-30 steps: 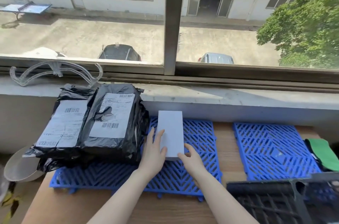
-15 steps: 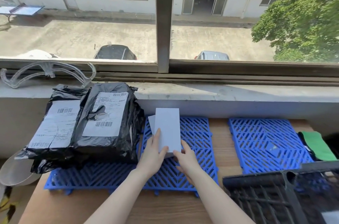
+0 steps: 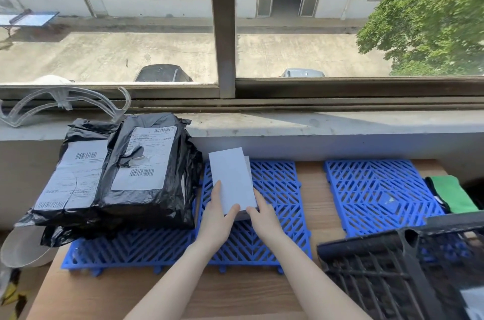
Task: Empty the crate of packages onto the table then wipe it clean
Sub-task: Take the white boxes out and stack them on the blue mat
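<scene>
Our left hand (image 3: 216,218) and right hand (image 3: 263,217) grasp stacked white boxes (image 3: 233,178), likely squaring them on the blue mat (image 3: 277,215).

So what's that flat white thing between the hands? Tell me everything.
The white package is a flat rectangle, cardboard-looking, unlabelled on top. It lies on a second white piece beneath, over the blue grid mat, beside the black bags. The left hand pinches its near edge, thumb on top; the right hand holds its near right corner.
</scene>
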`<control>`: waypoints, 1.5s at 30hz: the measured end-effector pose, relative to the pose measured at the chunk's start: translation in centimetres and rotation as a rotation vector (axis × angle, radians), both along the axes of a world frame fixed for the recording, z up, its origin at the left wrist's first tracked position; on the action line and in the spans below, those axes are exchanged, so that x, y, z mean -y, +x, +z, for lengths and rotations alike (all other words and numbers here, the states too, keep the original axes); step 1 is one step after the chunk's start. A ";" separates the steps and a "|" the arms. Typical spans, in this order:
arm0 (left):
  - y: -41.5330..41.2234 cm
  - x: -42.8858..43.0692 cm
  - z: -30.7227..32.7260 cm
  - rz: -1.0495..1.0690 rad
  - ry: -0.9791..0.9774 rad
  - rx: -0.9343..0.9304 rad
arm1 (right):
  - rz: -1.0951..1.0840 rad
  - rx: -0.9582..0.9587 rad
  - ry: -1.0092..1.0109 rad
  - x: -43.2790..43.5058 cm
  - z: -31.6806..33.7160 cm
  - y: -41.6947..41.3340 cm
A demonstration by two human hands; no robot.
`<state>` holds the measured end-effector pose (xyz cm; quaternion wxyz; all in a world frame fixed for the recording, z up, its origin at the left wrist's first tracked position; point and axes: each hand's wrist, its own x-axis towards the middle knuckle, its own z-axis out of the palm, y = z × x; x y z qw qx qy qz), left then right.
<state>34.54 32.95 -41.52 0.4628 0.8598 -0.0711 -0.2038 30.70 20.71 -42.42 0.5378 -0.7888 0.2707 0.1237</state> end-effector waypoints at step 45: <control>-33.0 36.9 6.6 -0.690 0.321 0.083 | -0.191 -0.205 -0.461 38.8 14.7 -40.6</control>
